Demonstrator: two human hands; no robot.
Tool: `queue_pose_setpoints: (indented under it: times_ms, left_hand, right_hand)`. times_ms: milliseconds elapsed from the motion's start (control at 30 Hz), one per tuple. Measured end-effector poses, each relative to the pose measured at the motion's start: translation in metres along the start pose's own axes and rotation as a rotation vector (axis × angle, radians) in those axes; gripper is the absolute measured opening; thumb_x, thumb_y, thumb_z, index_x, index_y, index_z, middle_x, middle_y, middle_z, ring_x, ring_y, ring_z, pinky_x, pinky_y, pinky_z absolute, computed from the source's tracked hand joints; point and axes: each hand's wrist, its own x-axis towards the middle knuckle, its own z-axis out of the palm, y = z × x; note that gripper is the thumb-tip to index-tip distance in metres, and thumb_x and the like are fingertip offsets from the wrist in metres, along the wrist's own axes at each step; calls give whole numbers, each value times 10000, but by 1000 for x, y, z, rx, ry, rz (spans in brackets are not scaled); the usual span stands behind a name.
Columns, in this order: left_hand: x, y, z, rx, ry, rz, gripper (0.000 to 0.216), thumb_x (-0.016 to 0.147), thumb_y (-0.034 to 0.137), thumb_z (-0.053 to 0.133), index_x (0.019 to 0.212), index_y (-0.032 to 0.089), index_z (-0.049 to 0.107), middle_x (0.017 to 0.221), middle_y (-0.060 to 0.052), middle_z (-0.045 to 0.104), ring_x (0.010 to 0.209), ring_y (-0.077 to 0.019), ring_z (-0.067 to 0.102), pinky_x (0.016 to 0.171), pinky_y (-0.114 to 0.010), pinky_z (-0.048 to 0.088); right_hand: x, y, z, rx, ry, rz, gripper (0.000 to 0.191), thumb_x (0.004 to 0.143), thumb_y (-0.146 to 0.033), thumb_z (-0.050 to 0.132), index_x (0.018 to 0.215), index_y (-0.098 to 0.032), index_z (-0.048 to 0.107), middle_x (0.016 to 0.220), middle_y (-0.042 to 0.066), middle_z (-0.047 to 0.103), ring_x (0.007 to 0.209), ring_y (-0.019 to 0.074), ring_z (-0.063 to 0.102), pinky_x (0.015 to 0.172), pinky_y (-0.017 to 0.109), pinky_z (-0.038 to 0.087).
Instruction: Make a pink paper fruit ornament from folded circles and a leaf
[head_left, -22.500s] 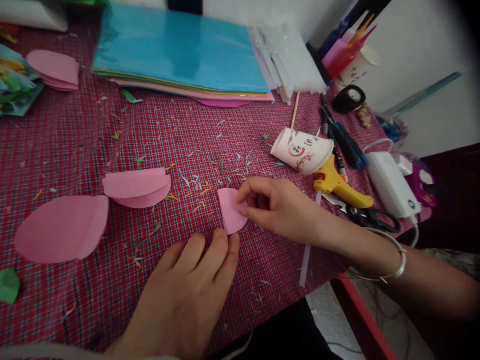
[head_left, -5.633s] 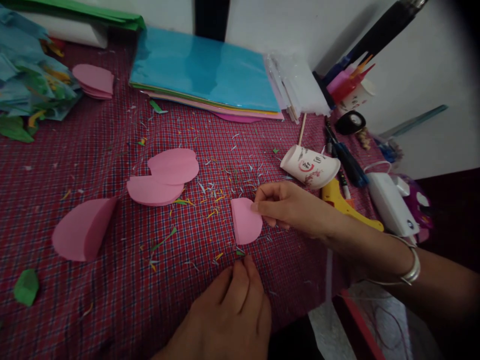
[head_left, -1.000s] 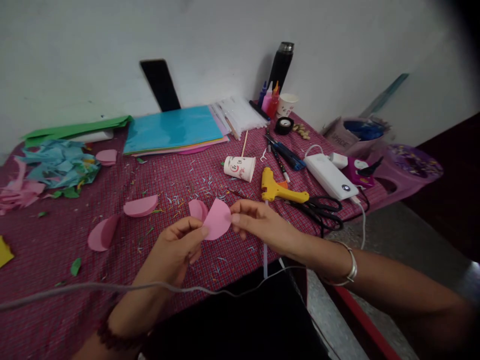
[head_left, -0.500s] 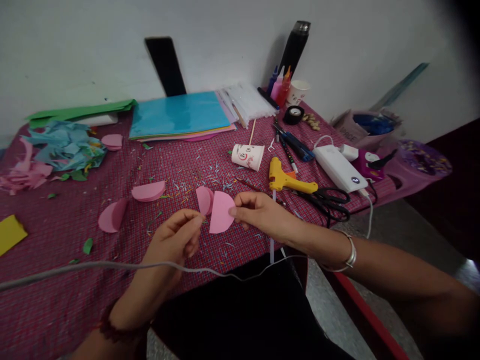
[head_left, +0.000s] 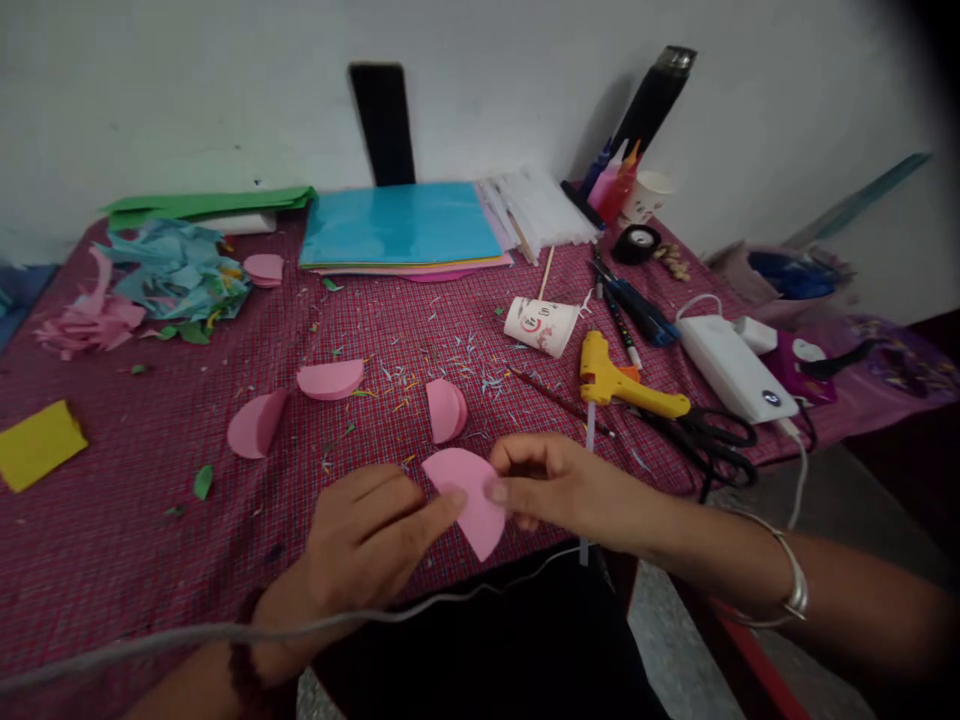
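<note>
Pink folded paper (head_left: 471, 470) is pinched between the left hand (head_left: 371, 535) and right hand (head_left: 562, 495), both curled nearly closed.

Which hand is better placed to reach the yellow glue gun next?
Probably the right hand: the yellow glue gun lies just beyond it, while the left hand is farther away. Both touch the half-round pink paper, so the right would have to let go first.
</note>
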Motion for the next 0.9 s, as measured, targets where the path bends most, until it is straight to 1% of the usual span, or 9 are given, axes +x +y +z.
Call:
queue_pose_setpoints:
  times_ms: [67, 167, 200, 267, 367, 467, 633, 767, 900]
  left_hand:
    - [-2, -10, 4, 83, -52, -59, 224, 894, 134, 524, 1108, 165, 584, 837, -22, 675, 778, -143, 616, 709, -280, 530]
    - [-1, -26, 15, 154, -121, -148, 272, 904, 214, 515, 1146, 103, 568, 1060, -115, 671, 978, -218, 610, 839, -382, 523]
    - [1, -30, 20, 158, -157, -144, 286, 906, 246, 510, 1141, 97, 578, 1118, -132, 659, 1030, -243, 597, 878, -418, 508]
    - [5, -37, 28, 154, -252, -106, 316, 911, 314, 503, 1133, 112, 604, 1194, -126, 642, 1110, -278, 567, 959, -484, 451]
    - [8, -43, 37, 139, -344, -80, 340, 913, 372, 504, 1130, 139, 623, 1195, -89, 657, 1139, -274, 558, 1028, -504, 375]
    - [7, -45, 41, 126, -362, -82, 349, 912, 368, 513, 1154, 139, 615, 1186, -79, 662, 1134, -257, 560, 1038, -475, 358]
    - [4, -45, 41, 104, -333, -94, 309, 922, 329, 490, 1141, 157, 624, 1180, -60, 665, 1107, -242, 571, 1015, -442, 380]
    - [5, -44, 41, 110, -287, -68, 259, 922, 257, 470, 1075, 140, 643, 1068, -62, 696, 1024, -223, 604, 1004, -423, 398]
    - [4, -45, 43, 110, -227, -34, 205, 908, 198, 482, 1014, 127, 644, 995, -74, 704, 966, -209, 622, 964, -401, 449]
  right_hand:
    - [9, -1, -4, 14, 93, -20, 293, 745, -387, 710, 675, -181, 515, 561, -73, 477, 486, 53, 430, 478, 190, 344]
    - [23, 0, -18, 58, 267, -47, 282, 751, -391, 699, 673, -182, 527, 576, -66, 503, 467, 47, 432, 465, 192, 344]
    - [27, 1, -24, 72, 304, -43, 278, 753, -391, 696, 674, -182, 531, 581, -61, 516, 459, 46, 435, 457, 191, 342]
    - [33, 4, -33, 79, 341, -9, 265, 759, -385, 688, 674, -181, 541, 584, -52, 540, 442, 45, 439, 433, 188, 331]
    - [40, 6, -41, 23, 349, 61, 262, 786, -383, 651, 659, -178, 546, 553, -53, 529, 408, 39, 416, 389, 179, 291]
    - [45, 5, -42, -50, 329, 111, 276, 811, -378, 611, 640, -177, 530, 515, -67, 490, 377, 31, 381, 360, 170, 259]
    - [49, -1, -40, -161, 293, 179, 225, 844, -329, 565, 683, -172, 544, 533, -68, 519, 356, 25, 371, 344, 160, 270]
    - [51, -4, -39, -241, 260, 219, 230, 868, -275, 523, 663, -172, 541, 513, -65, 530, 335, 23, 377, 336, 156, 261]
    - [55, -6, -37, -244, 220, 242, 223, 870, -244, 516, 661, -173, 545, 497, -63, 536, 329, 27, 387, 337, 154, 275]
